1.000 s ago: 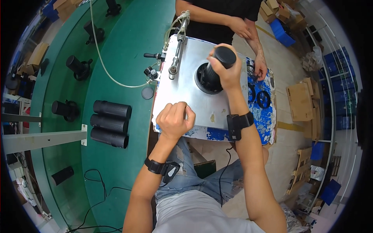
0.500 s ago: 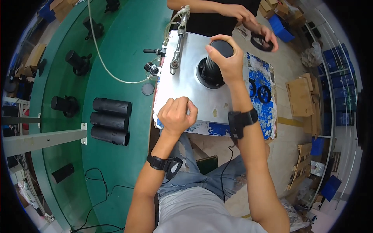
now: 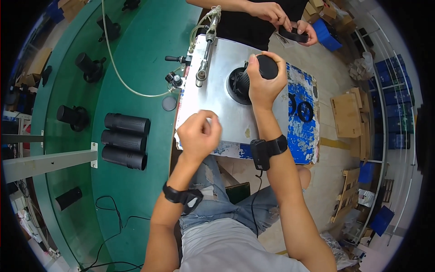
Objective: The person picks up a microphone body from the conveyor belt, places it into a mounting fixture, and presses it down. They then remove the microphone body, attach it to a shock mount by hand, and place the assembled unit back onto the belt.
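My right hand (image 3: 266, 88) is wrapped round a black cylinder (image 3: 267, 66), its flat round top showing between thumb and fingers. The cylinder tilts to the right over a round black base (image 3: 236, 86) on the metal plate (image 3: 216, 119); my hand hides whether the two still touch. Above the plate's near left corner, my left hand (image 3: 198, 134) is curled closed and slightly blurred. Whatever those fingers may hold is hidden. Beyond the left hand stands a metal press arm (image 3: 206, 59) with clear tubing.
Several black ribbed tubes (image 3: 124, 138) and a dark disc (image 3: 169, 104) lie on the green table (image 3: 136, 190). Black rings (image 3: 305, 111) rest on the worn blue board at right. Across the plate, a co-worker's hands (image 3: 290, 22) hold a black ring (image 3: 293, 35).
My right hand has tipped the cylinder rightward, baring more of the base. My left hand has shifted slightly left. The co-worker's hands have come together on the ring.
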`<state>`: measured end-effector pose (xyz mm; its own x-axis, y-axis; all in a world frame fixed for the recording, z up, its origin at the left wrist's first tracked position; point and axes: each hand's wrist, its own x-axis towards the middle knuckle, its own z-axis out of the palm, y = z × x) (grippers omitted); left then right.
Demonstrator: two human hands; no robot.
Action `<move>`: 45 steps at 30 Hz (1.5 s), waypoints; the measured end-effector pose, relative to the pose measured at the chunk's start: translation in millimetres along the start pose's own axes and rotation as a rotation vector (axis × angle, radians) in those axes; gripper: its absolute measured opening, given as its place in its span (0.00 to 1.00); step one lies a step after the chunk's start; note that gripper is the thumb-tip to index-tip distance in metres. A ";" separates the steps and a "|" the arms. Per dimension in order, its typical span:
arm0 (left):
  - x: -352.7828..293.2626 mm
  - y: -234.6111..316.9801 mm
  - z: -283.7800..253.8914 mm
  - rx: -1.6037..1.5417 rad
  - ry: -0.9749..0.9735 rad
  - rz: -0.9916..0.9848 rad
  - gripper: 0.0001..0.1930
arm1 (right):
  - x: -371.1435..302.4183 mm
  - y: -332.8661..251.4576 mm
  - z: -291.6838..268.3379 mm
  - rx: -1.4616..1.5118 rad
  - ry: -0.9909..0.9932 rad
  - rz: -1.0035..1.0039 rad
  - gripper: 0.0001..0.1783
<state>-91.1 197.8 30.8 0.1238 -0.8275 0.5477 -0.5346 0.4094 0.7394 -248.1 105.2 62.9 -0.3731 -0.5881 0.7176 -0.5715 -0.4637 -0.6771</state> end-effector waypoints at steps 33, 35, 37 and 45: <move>40.1 73.7 -100.1 -0.367 -0.228 0.198 0.43 | 97.1 -220.1 -87.5 0.507 -0.408 -0.102 0.25; 14.3 86.9 -85.4 -0.476 -0.218 0.173 0.46 | 64.2 -222.7 -86.4 0.605 -0.533 -0.030 0.33; 0.6 92.2 -70.6 -0.792 -0.307 -0.133 0.47 | 43.6 -220.4 -92.5 0.729 -0.611 0.135 0.40; -37.2 100.8 -81.3 -1.091 -0.622 -0.226 0.45 | 28.6 -232.8 -145.5 0.644 -0.725 0.273 0.38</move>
<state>-81.6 301.0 116.8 -0.4472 -0.8382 0.3121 0.4453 0.0940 0.8904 -232.1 292.8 264.8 0.2250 -0.8896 0.3976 0.0509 -0.3967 -0.9165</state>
